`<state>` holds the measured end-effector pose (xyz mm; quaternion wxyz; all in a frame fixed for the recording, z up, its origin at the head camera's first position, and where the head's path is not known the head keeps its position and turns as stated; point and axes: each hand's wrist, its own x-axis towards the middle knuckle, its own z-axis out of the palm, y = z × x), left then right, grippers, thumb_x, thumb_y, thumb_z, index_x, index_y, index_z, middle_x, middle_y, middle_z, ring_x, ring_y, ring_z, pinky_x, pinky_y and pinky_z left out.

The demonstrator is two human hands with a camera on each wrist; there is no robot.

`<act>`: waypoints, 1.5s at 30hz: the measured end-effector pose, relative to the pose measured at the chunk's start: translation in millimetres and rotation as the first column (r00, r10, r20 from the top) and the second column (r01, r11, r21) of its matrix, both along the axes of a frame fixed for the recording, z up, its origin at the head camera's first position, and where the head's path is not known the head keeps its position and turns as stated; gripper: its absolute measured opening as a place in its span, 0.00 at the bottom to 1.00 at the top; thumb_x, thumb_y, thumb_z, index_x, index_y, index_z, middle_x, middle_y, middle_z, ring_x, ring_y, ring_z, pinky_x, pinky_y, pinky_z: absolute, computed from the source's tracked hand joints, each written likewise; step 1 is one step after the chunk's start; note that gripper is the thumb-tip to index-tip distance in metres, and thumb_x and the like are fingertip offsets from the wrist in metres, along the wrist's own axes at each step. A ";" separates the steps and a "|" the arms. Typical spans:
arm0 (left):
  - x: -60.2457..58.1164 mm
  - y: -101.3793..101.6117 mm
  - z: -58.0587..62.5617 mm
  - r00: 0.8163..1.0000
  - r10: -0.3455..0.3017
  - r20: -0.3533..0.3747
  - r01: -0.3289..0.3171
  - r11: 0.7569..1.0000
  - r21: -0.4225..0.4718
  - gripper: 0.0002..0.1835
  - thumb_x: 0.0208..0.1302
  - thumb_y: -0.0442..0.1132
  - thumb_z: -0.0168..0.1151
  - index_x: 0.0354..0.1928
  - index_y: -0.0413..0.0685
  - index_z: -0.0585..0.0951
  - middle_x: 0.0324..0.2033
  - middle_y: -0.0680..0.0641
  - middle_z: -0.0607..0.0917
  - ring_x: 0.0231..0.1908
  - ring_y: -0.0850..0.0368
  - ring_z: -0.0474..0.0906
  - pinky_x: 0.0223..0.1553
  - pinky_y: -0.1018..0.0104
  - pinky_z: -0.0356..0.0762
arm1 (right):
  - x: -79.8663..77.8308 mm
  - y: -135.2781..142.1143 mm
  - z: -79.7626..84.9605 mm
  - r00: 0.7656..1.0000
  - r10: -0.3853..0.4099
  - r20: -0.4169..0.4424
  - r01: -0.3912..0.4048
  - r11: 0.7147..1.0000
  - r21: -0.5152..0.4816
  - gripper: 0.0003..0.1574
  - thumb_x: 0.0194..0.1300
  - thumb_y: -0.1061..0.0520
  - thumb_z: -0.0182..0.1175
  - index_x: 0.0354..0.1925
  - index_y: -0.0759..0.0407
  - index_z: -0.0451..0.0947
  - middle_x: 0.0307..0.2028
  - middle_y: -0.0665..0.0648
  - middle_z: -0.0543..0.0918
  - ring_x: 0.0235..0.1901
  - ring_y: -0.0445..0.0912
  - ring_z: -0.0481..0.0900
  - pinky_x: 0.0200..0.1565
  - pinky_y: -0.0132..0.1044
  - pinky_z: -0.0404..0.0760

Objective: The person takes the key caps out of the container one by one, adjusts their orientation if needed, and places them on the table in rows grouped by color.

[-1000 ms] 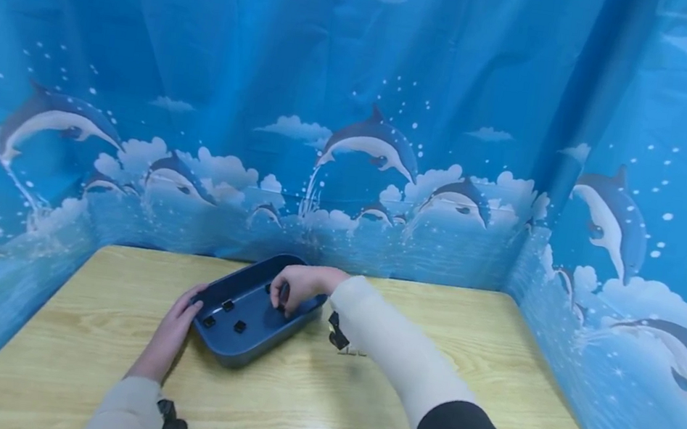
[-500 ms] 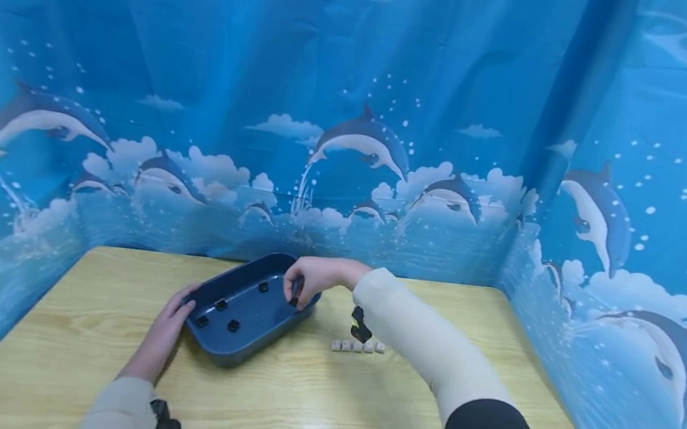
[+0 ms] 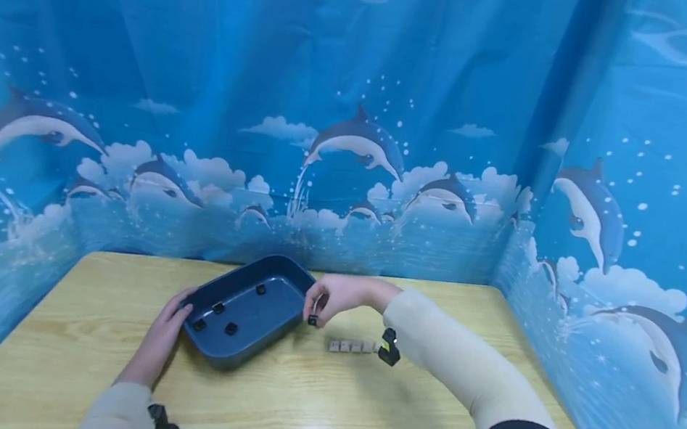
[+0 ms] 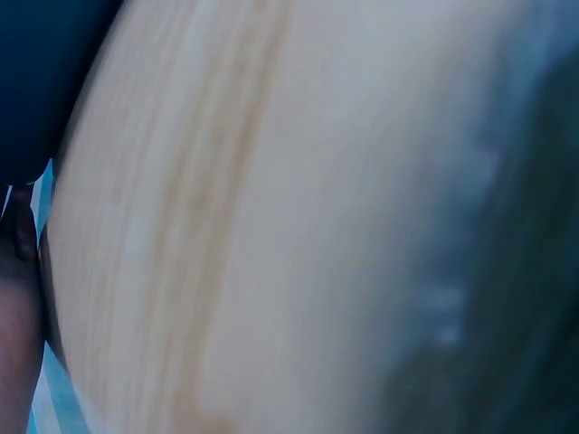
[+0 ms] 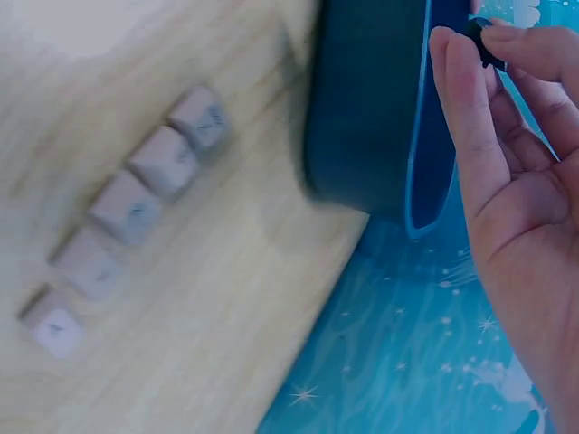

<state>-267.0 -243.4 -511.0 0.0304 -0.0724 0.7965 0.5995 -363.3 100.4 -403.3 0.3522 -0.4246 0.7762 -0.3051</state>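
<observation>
A dark blue plastic tub [image 3: 229, 358] sits at the back of the table, left of centre. My left hand [image 3: 166, 325] holds its left rim, thumb over the edge; the left wrist view shows little of this hand. Between thumb and fingertips my right hand [image 3: 341, 297] pinches a black keycap [image 3: 312, 320], just outside the tub's right side in the head view. The right wrist view shows that dark keycap [image 5: 487, 43] too, partly covered by the fingers. Several black keycaps [image 3: 231, 328] lie scattered on the tub's floor.
A row of several pale keycaps [image 3: 356, 347] with printed legends stands on the wooden table [image 3: 262, 416], right of the tub. A blue dolphin-print curtain [image 3: 256, 85] surrounds the back and sides. Black wrist cameras [image 3: 390, 348] sit on both sleeves.
My right hand has lifted a black keycap out of the tub and moved right and towards me. The pale keycap row has come into view. The left hand stays on the rim.
</observation>
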 end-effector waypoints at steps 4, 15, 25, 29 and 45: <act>-0.6 -0.2 -1.3 1.000 0.004 0.012 -0.004 1.000 0.003 0.32 0.76 0.60 0.36 0.77 0.59 0.52 0.76 0.49 0.47 0.75 0.46 0.35 0.70 0.38 0.33 | 7.5 11.7 -6.5 0.997 -0.022 0.068 0.025 0.998 -0.052 0.14 0.59 0.70 0.62 0.46 0.70 0.81 0.37 0.54 0.85 0.38 0.47 0.84 0.45 0.47 0.84; -0.5 -0.5 -1.7 1.000 -0.009 0.016 0.009 1.000 -0.002 0.34 0.75 0.62 0.35 0.77 0.61 0.51 0.76 0.50 0.46 0.75 0.45 0.34 0.70 0.36 0.33 | 21.9 33.3 -30.0 0.995 -0.101 0.018 0.103 0.986 -0.128 0.11 0.55 0.71 0.68 0.40 0.66 0.84 0.37 0.52 0.84 0.36 0.45 0.84 0.40 0.39 0.85; 0.3 0.0 -1.6 0.999 -0.013 0.029 0.013 1.000 -0.012 0.34 0.74 0.63 0.35 0.77 0.62 0.50 0.77 0.50 0.45 0.75 0.46 0.34 0.70 0.37 0.33 | 34.4 40.1 -49.7 0.980 -0.123 -0.158 0.111 0.990 -0.083 0.14 0.52 0.69 0.71 0.39 0.60 0.88 0.38 0.44 0.83 0.37 0.38 0.81 0.41 0.33 0.82; -0.2 -0.5 -1.8 1.000 -0.013 0.022 0.013 1.000 -0.012 0.35 0.74 0.64 0.35 0.77 0.62 0.51 0.77 0.51 0.45 0.75 0.46 0.34 0.70 0.36 0.33 | 37.6 41.3 -55.0 0.961 -0.125 -0.245 0.121 0.992 -0.032 0.13 0.49 0.66 0.74 0.36 0.55 0.88 0.37 0.40 0.83 0.39 0.35 0.77 0.43 0.30 0.80; -1.8 -2.5 -2.3 1.000 -0.025 -0.007 0.025 1.000 -0.003 0.34 0.75 0.62 0.36 0.77 0.60 0.52 0.76 0.50 0.46 0.75 0.47 0.34 0.71 0.39 0.33 | 41.6 41.4 -69.1 0.880 0.051 -0.472 -0.031 0.998 0.050 0.15 0.46 0.64 0.75 0.36 0.55 0.88 0.35 0.40 0.84 0.39 0.33 0.73 0.49 0.26 0.73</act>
